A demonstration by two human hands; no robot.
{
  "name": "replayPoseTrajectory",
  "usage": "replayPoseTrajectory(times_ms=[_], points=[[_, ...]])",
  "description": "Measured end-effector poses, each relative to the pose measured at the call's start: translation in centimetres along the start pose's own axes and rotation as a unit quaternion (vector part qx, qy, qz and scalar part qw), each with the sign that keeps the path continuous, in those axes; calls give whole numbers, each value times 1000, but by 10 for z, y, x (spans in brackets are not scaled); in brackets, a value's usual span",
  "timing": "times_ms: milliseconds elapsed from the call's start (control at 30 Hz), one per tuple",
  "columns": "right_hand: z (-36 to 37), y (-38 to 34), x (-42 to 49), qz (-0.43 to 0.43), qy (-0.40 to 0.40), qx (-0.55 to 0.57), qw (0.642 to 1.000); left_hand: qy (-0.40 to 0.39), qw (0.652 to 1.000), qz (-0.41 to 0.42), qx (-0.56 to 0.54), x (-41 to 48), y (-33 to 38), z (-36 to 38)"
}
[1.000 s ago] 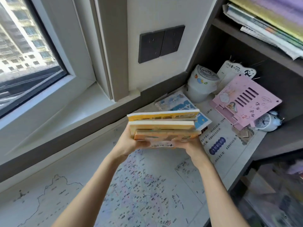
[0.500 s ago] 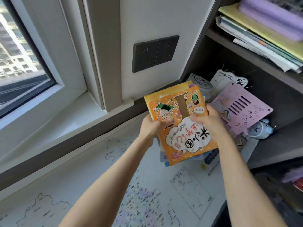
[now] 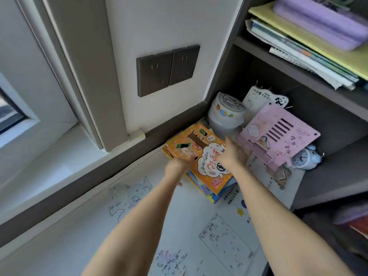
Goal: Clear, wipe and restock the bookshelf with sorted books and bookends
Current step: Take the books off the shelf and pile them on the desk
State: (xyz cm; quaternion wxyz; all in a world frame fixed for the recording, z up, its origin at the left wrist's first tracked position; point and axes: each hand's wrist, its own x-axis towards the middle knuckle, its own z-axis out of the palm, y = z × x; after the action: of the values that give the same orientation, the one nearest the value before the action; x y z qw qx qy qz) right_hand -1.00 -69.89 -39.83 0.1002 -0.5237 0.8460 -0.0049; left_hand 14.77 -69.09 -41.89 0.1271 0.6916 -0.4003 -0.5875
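Note:
A stack of thin books point(image 3: 207, 168) with an orange cartoon cover on top lies flat on the map-printed desk mat point(image 3: 179, 226), close to the wall. My left hand point(image 3: 177, 167) grips the stack's left edge, thumb on the cover. My right hand point(image 3: 233, 154) rests on the stack's right side with its fingers stretched out. A pink bookend point(image 3: 278, 136) leans just right of the books. Behind it stands a white panda bookend point(image 3: 258, 96).
A white lidded tub point(image 3: 225, 112) sits in the corner behind the books. A small blue alarm clock point(image 3: 304, 158) lies under the pink bookend. The upper shelf point(image 3: 298, 70) carries papers, a yellow folder and a purple case point(image 3: 322, 24). Wall sockets point(image 3: 167, 70) are above the desk.
The stack, held up edge-on a second ago, was tipped cover-up and lowered to the desk near the wall. My right hand's grip has loosened to stretched-out fingers.

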Motion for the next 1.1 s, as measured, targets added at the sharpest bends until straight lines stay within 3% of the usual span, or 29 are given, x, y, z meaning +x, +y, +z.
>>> replayPoseTrajectory(times_ms=[100,233,400,533,667,767,867,1100], points=[[-2,-6,-36,45,81,156,983,-3,1000,-3,-17,-16,-5,-13],[-24,-14,-114,24,60,265,962,-3,999,51,-12,-63,-4,-32],[-72,-7,-219,-107,32,331,937,-38,980,175,90,-163,-6,-56],[-126,3,-288,-234,99,359,898,-38,943,313,109,-267,-3,-68],[-175,23,-358,-317,174,378,852,35,897,431,96,-367,-7,-70],[-209,61,-423,-373,256,368,812,79,865,492,56,-437,-21,-57],[-238,125,-481,-385,317,377,780,58,849,526,3,-499,-37,-24],[-309,305,-567,-287,423,390,766,-44,786,616,1,-631,-34,106]])
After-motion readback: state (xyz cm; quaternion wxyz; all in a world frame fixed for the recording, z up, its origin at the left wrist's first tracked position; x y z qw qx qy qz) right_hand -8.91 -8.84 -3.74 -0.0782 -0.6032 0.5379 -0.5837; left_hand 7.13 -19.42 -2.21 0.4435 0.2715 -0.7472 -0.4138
